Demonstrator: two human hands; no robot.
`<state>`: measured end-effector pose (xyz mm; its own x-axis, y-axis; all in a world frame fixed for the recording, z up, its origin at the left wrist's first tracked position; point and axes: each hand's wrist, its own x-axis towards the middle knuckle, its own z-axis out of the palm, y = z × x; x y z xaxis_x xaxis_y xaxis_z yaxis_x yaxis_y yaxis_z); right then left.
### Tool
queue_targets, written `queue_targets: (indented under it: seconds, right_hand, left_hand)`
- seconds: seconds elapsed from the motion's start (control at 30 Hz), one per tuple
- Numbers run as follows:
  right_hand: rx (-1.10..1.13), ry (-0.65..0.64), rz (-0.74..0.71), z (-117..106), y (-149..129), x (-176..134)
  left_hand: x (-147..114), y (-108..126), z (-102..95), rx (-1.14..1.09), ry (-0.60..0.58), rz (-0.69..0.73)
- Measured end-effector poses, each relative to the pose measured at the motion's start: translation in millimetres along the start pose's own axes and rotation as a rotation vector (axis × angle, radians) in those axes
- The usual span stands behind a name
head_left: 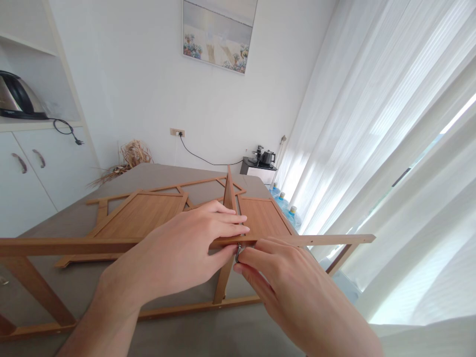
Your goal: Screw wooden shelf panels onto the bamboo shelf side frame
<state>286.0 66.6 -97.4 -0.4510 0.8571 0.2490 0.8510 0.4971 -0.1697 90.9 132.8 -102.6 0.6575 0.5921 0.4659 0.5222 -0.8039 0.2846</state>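
Left hand (178, 248) grips the top rail of the wooden frame (334, 240): fingers over the far side, thumb on the near side, tip right by the metal key (237, 254). Right hand (286, 272) pinches that key, small and bent, between thumb and index finger; its upper end meets the rail's near face around mid-length. Can't make out the fastener, fingers cover it.

Frame stands on its long edge across the near part of the table (193, 339), rail running roughly left to right, crosspieces down to a lower rail. 1 upright board (229, 193) rises just behind the rail, near the left fingertips.

Behind the frame: 2 wooden panels, left panel (145, 215) and right panel (266, 215), 1 either side of the upright board. Thin slatted piece (163, 188) lies flat past the left panel.

Around: 3 water bottles (281, 200) on the floor by the white curtain (334, 124), black kettle (267, 157) on a small stand (260, 171) at the back wall.
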Motion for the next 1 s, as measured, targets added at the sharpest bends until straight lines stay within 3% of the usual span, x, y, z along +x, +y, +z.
queue_targets:
  seconds: [0.2,0.57,1.0]
  right_hand:
    - [0.006,-0.006,0.005,-3.4,2.7,-1.4]
    - [-0.051,0.099,-0.019,0.2,8.3,-3.8]
    - [-0.032,0.076,-0.034,-6.1,3.4,-4.7]
  left_hand:
    - [0.2,1.9,0.0,0.005,-0.001,-0.002]
    - [-0.7,1.2,2.3,0.005,0.015,-0.001]
    - [0.6,2.0,-0.3,-0.036,0.005,0.009]
